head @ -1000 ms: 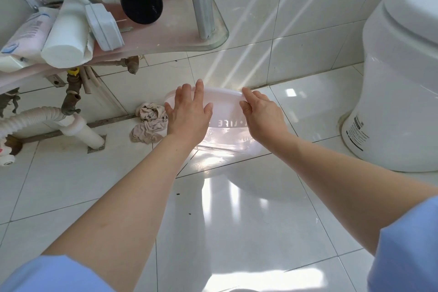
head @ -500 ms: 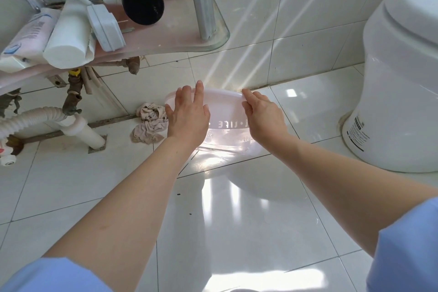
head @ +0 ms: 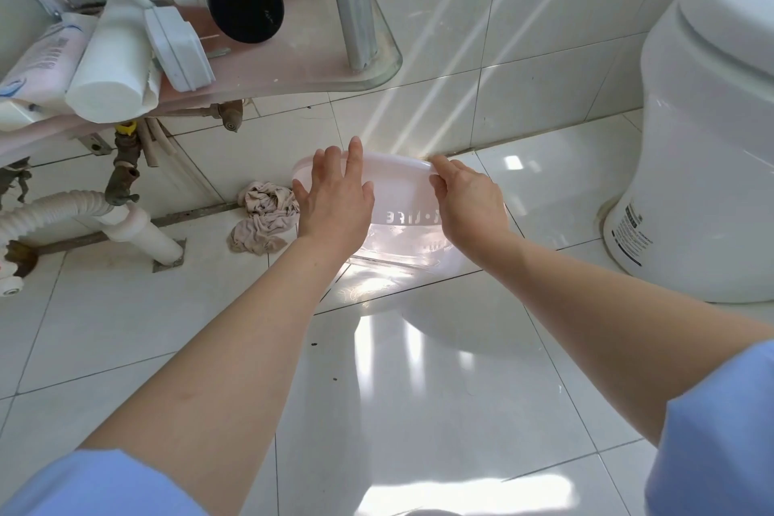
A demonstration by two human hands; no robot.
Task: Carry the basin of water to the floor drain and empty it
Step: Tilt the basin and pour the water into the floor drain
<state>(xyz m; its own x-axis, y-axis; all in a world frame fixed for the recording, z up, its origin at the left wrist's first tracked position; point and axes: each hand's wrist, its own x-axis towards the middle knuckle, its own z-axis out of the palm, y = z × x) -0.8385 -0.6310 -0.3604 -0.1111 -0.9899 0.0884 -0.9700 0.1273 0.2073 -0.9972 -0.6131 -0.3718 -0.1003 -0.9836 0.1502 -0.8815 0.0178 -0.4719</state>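
A translucent white plastic basin [head: 398, 197] with raised lettering on its side is tilted on its edge on the floor tiles, close to the wall. My left hand [head: 333, 201] lies flat against its left side, fingers spread over the rim. My right hand [head: 467, 207] grips its right side and rim. Clear water shimmers in the basin's lower part and on the tile [head: 368, 285] just in front of it. No floor drain opening shows near the basin.
A crumpled beige rag [head: 261, 220] lies left of the basin. A white corrugated drain pipe [head: 125, 226] enters the floor further left. A glass shelf [head: 293, 71] with tubes and a water heater tap overhangs above. A white toilet [head: 708, 147] stands at right.
Almost nothing has changed. Both hands stay on the tilted basin in the same place, with only a very slight shift of the view.
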